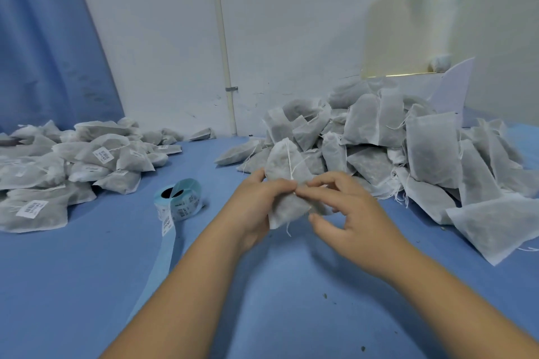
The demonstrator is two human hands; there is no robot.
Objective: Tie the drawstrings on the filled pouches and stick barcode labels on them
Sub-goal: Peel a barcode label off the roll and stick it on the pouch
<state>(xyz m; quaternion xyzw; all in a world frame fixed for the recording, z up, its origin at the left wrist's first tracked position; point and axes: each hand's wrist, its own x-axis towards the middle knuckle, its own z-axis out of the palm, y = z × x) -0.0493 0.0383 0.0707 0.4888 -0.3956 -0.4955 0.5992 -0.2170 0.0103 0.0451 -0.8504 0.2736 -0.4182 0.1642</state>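
From the head camera, both bare forearms reach in from the bottom edge and meet over the middle of the blue table cover (262, 300). Between the hands is one filled grey pouch (280, 163), lifted off the table and standing roughly upright, its pointed top towards the wall. The left hand (256, 207) is wrapped round the pouch's left side, fingers curled behind it and the thumb pressed on the front. The right hand (358, 218) meets it at the pouch's middle, thumb and forefinger closed in a pinch where the white drawstring (290, 163) comes down the front; its other fingers hang loosely curled, holding nothing. A loose end of string dangles below the pouch. Just left of the hands a roll of barcode labels (180, 198) lies on the table, with its pale blue backing strip (163, 256) trailing towards the near edge. Further left is a heap of labelled pouches (87, 160), white barcode stickers showing on several. To the right, just behind the hands, a bigger heap of plain pouches (408, 148) is stacked against the white wall (291, 38), with loose strings sticking out. A blue curtain (43, 38) hangs at far left, and a thin pipe (224, 52) runs down the wall.
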